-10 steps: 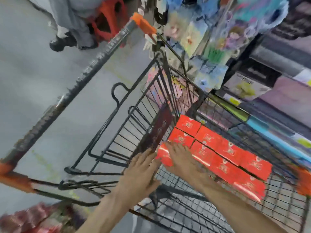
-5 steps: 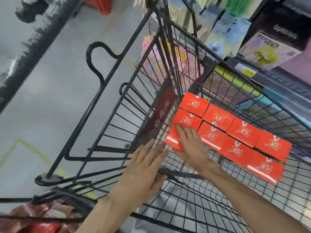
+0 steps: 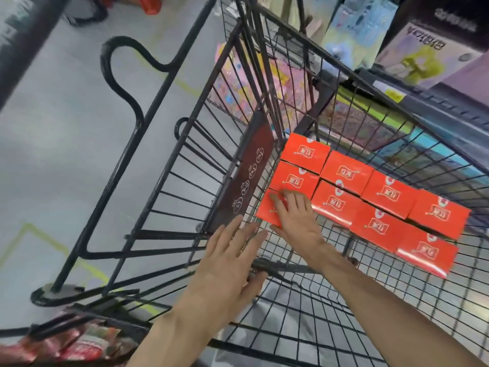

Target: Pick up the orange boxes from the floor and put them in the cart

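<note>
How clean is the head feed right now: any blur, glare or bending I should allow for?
Head view: boxes and right hand fairly sharp; red packets at lower left and shelf goods soft; cart bars bow from the wide lens; slight sheen along the near box edges; light even, no hard shadows.

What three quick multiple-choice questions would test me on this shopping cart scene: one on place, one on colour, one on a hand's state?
1. Where do the orange boxes lie?
A. On the floor
B. On the cart's wire bottom
C. On the shelf

2. What colour is the cart frame?
A. Black
B. Blue
C. White

3. What is the right hand doing?
A. Gripping the handle
B. Hanging idle
C. Lying flat on the nearest box

Answers: B, wire mesh shows under them; A, its bars are black; C, its fingers lie straight on the box.
</note>
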Motion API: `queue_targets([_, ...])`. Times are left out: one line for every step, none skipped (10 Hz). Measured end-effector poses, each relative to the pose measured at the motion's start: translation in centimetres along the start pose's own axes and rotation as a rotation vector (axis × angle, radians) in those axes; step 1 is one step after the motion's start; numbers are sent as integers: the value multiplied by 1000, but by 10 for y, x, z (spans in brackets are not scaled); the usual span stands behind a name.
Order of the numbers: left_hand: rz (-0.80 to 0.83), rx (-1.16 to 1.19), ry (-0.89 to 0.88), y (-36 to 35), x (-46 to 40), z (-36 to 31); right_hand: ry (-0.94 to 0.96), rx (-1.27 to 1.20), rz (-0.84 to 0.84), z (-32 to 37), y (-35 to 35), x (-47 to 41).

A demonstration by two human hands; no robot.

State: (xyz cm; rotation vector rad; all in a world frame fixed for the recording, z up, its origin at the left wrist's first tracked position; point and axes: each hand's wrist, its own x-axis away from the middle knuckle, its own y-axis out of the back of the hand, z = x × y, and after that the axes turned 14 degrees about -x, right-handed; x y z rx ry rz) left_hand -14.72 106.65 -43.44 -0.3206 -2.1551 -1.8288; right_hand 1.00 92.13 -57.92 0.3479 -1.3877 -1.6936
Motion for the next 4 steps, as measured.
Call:
queue_targets([6,11,5,0,-1,0,-5,40,15,0,0,-1])
queue_targets([-22,37,15,2,-1,-1,-10,34,5,0,6,3])
queue_targets([-48,26,6,8,-2,0,-27,-41,-29,1,26,17])
queue_targets([-23,17,-32,21,0,4,-38,-76,-66,-2,50,33])
